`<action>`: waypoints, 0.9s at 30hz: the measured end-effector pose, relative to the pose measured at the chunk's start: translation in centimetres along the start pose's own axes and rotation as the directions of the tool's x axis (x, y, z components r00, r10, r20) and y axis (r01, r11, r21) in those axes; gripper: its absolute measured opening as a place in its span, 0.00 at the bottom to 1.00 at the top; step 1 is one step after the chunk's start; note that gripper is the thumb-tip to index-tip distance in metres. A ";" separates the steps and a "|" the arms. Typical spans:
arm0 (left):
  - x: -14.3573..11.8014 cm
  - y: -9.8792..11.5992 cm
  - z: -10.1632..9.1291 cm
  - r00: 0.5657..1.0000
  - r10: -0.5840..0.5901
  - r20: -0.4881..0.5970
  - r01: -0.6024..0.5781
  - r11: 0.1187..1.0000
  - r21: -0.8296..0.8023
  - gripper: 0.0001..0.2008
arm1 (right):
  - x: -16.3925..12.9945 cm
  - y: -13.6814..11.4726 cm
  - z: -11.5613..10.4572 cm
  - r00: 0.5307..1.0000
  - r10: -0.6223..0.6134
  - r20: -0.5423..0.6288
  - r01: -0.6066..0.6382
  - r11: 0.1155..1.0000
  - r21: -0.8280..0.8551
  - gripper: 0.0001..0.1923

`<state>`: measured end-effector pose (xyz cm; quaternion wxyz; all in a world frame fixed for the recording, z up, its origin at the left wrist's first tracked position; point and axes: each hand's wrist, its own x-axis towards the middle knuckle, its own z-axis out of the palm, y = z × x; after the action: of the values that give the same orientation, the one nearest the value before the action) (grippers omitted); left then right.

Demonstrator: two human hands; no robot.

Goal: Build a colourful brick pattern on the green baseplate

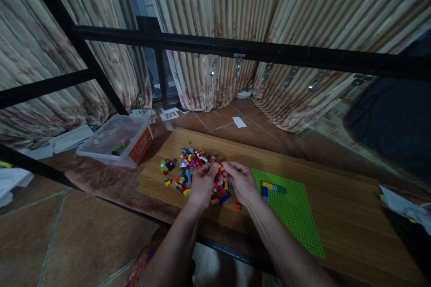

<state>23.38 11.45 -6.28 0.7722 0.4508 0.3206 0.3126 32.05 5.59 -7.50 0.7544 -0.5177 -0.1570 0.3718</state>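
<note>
A heap of small coloured bricks [193,161] lies on a wooden board [336,197]. My left hand [202,184] and my right hand [240,179] hover over the near side of the heap, fingertips pinched close together at about the same spot. Whatever small piece sits between the fingers is too small to make out. To the right lies a green baseplate [292,210] with a few blue, yellow and green bricks [271,187] attached near its far left corner. A lone orange brick [237,207] rests by my right wrist.
A clear plastic tub [114,140] with an orange label and some bricks inside stands on the floor at left. Black metal frame bars [235,49] cross the view. Curtains hang behind; papers [168,114] lie on the tiled floor. White paper [404,206] is at far right.
</note>
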 end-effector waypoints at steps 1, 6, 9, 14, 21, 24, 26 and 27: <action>0.0 0.0 0.0 1.000 -0.007 0.001 0.007 1.000 -0.020 0.15 | 0.0 0.0 -0.1 1.000 0.019 0.002 -0.019 0.999 0.039 0.14; 0.1 0.0 -0.1 0.999 -0.046 0.024 0.048 0.995 -0.092 0.15 | 0.0 0.2 -0.5 0.989 0.128 0.074 -0.140 0.969 0.201 0.12; 0.3 0.0 -0.3 0.998 -0.057 -0.002 0.056 0.995 -0.079 0.13 | 0.2 0.6 -0.8 0.982 0.179 0.057 -0.187 0.961 0.205 0.12; 0.6 -0.1 -0.5 0.997 -0.074 -0.039 0.074 0.997 0.002 0.11 | 0.4 0.8 -0.8 0.966 0.253 0.048 -0.257 0.956 0.138 0.14; 0.7 -0.4 -0.4 0.998 0.002 -0.065 0.011 0.981 0.192 0.11 | 0.1 0.9 1.1 0.994 0.112 -0.021 -0.113 0.990 -0.088 0.21; 0.6 -0.4 -0.4 0.996 0.057 -0.063 -0.039 0.968 0.249 0.09 | 0.3 1.3 1.3 0.993 0.040 -0.107 -0.055 0.988 -0.144 0.21; 0.5 -0.4 -0.4 0.997 0.066 -0.032 -0.056 0.967 0.248 0.10 | 0.5 1.6 1.1 0.993 -0.005 -0.119 -0.022 0.974 -0.224 0.21; 0.5 -0.4 -0.4 0.998 0.064 -0.019 -0.058 0.971 0.234 0.10 | 0.6 1.6 0.9 0.992 -0.035 -0.117 0.001 0.962 -0.274 0.20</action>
<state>23.48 11.87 -6.94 0.6997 0.5437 0.3513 0.3023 31.26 6.92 -8.68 0.6874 -0.6368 -0.1654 0.3076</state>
